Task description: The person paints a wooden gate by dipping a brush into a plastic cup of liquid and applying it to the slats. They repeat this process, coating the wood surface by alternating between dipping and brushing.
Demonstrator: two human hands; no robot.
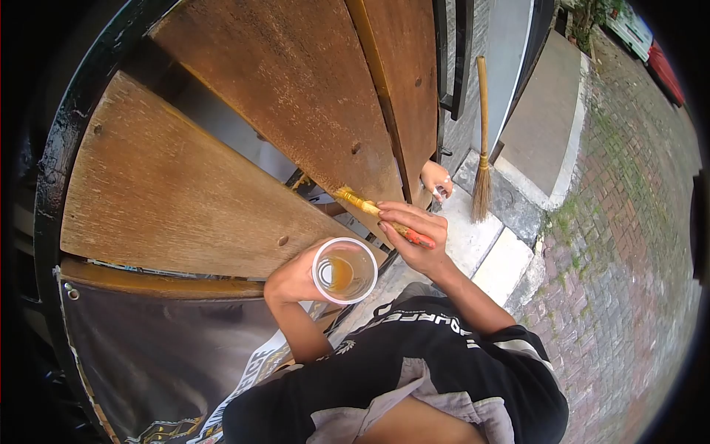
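My right hand (416,235) is closed around a paintbrush (370,206) with a red-tipped, paint-stained handle. Its yellowish bristles touch the lower edge of a dark brown wooden plank (296,96). In my left hand (290,277) is a clear plastic cup (345,271), tilted so that a little amber liquid shows at its bottom. The left fingers are partly hidden behind the cup. Beside that hand lies a paler, drier-looking wooden plank (170,192), with a gap between it and the darker one.
Another person's hand (436,180) shows beside the planks' right edge. A straw broom (481,177) leans upright near the step. A black metal frame (55,155) borders the planks, and a dark banner (148,348) hangs below. Mossy brick paving (606,281) spreads to the right.
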